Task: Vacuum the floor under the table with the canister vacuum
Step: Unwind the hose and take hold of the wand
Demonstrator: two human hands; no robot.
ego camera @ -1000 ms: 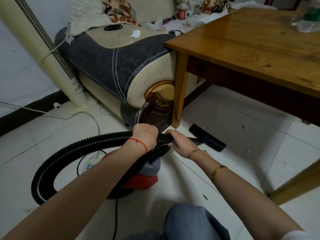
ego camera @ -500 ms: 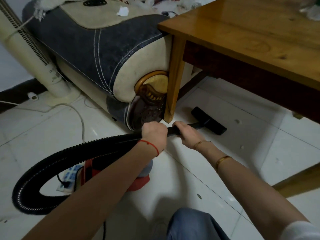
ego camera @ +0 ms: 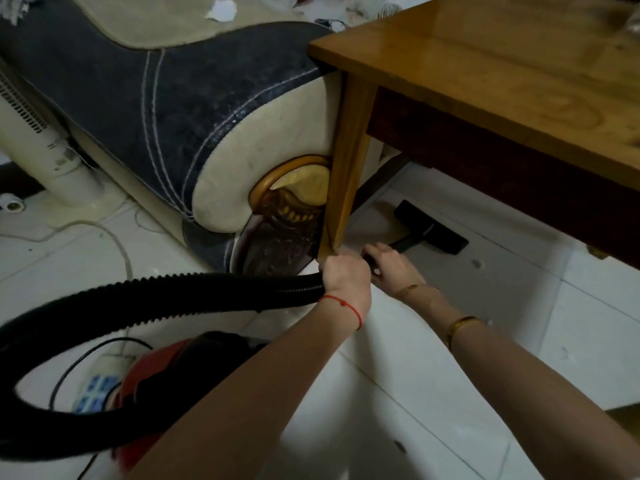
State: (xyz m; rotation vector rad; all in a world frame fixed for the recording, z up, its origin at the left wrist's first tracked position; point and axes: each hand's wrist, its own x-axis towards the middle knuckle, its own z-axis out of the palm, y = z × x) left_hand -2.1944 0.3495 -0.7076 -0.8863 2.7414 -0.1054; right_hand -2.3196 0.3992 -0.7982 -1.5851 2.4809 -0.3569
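Note:
A red canister vacuum (ego camera: 156, 368) sits on the white tiled floor at the lower left, partly hidden by my left forearm. Its black ribbed hose (ego camera: 166, 296) loops from there up to my hands. My left hand (ego camera: 346, 278) grips the end of the hose just below the table leg (ego camera: 346, 161). My right hand (ego camera: 391, 266) grips the black wand right beside it. The flat black floor nozzle (ego camera: 429, 226) lies on the tiles under the wooden table (ego camera: 502, 74).
A grey and beige sofa arm (ego camera: 194, 109) with a carved wooden front stands just left of the table leg. A white tower fan (ego camera: 41, 140) is at the far left. A power strip (ego camera: 97, 386) and cords lie by the canister.
Both hands have pushed the wand forward, and the nozzle has slid further under the table. The view has moved closer and lower towards the table leg.

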